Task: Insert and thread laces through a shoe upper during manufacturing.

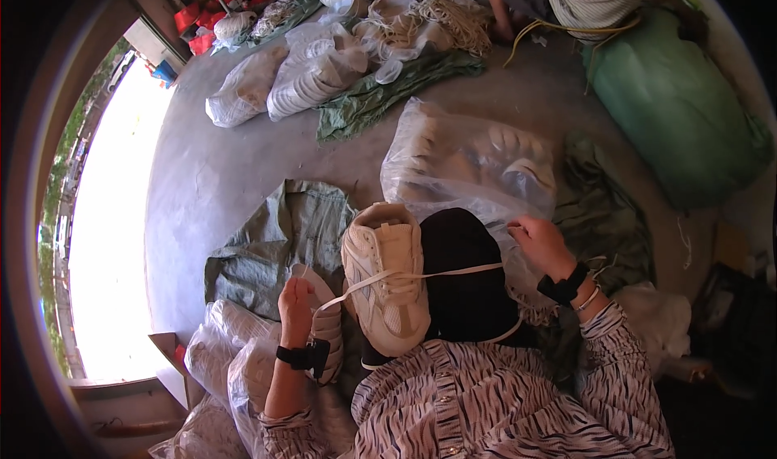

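Observation:
A beige sneaker (387, 285) rests on my lap, toe toward me, beside my black-clad knee (463, 257). Its pale shoelace (368, 281) runs out from the eyelets to both sides. On the left the lace reaches my left hand (296, 309), whose fingers are closed on it. The other length crosses my knee toward the right. Raised beyond the knee, by a clear plastic bag of pale shoes (469, 155), is my right hand (541, 244); its fingers are pinched together, and what they hold is too small to tell. Another pale shoe (326, 333) stands beside my left wrist.
Plastic-wrapped shoes (243, 354) pile up at lower left, near a green woven sheet (275, 232). Farther off lie more bagged shoes (316, 70) and bundled cord (453, 22). A large green sack (676, 111) and a seated person (595, 6) are at upper right.

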A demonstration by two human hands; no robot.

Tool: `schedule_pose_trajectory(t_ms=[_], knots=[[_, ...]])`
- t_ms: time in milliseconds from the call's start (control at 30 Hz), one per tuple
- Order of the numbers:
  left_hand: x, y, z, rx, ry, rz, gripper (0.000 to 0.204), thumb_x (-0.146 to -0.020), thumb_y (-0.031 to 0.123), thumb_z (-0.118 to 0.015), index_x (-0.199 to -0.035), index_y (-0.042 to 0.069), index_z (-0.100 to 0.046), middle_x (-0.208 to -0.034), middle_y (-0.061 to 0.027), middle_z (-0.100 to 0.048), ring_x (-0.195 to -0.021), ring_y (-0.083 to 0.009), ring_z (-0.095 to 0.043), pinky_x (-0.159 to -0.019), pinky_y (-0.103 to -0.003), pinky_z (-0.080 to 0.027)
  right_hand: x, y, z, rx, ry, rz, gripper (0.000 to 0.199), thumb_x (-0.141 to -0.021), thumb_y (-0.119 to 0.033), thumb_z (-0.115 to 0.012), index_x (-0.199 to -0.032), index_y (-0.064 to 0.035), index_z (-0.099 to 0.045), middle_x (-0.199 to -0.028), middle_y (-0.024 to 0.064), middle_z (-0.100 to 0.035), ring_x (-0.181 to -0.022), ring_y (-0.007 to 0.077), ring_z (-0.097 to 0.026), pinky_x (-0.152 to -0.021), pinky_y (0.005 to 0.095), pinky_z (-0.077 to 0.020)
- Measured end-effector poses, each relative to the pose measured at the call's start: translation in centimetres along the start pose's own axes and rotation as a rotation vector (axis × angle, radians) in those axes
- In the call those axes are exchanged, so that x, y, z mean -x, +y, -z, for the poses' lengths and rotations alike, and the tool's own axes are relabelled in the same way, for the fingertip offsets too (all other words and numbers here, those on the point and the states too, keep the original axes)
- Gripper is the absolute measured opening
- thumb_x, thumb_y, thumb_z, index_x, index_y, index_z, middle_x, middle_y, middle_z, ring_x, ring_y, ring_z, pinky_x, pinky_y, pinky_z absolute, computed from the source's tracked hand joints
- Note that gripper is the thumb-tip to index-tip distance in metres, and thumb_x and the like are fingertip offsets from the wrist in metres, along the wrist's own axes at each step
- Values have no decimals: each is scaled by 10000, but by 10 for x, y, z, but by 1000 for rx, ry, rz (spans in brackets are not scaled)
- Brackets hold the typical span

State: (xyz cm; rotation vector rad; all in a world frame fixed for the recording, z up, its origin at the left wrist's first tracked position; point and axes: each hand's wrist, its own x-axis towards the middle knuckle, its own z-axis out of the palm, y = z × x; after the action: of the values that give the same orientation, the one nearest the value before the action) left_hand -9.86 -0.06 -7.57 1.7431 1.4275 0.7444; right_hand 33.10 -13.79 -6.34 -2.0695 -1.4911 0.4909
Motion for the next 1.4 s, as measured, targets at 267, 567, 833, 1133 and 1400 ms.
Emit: schedule_pose_trajectory(t_ms=[267, 567, 833, 1133, 1400], knots=[[18, 148, -45, -158, -261, -329, 130, -806, 127, -644, -914, 57, -627, -735, -60, -531, -608, -195, -520, -606, -295, -449, -3, -114, -20, -689, -259, 119, 272, -885, 18, -482, -1150, -24, -522, -800, 72, -626, -725, 111, -607, -681, 248, -515], [1, 130, -52, -367, -291, -347, 207, -810, 241, -648, -807, 45, -581, -739, -99, -565, -693, -270, -568, -619, -365, -454, 8, -109, -35, -444, -230, 188, 70, -844, -66, -571, -872, -2, -580, -685, 151, -608, -601, 205, -623, -547, 306, -462], [10, 89, -57, 165, -283, 41, 191, -859, 182, -577, -796, 2, -560, -656, -98, -524, -606, -183, -487, -600, -296, -419, -4, -121, -40, -185, -212, 279, 90, -771, -132, -614, -800, -48, -600, -693, 132, -620, -668, 317, -614, -577, 387, -468], [15, 98, -56, 274, -169, -89, 194, -908, 128, -514, -776, -9, -553, -670, -35, -510, -624, -72, -445, -567, -251, -393, -7, -118, -49, -159, -274, 485, 84, -788, -73, -570, -861, -32, -565, -759, 124, -626, -698, 318, -619, -582, 381, -483], [11, 90, -47, 266, -366, -37, 246, -880, 173, -567, -726, -17, -539, -598, 26, -433, -599, -45, -377, -514, -234, -352, -21, -123, -34, -480, -575, 172, 61, -776, -33, -568, -828, -5, -583, -723, 141, -627, -645, 254, -612, -604, 329, -470]])
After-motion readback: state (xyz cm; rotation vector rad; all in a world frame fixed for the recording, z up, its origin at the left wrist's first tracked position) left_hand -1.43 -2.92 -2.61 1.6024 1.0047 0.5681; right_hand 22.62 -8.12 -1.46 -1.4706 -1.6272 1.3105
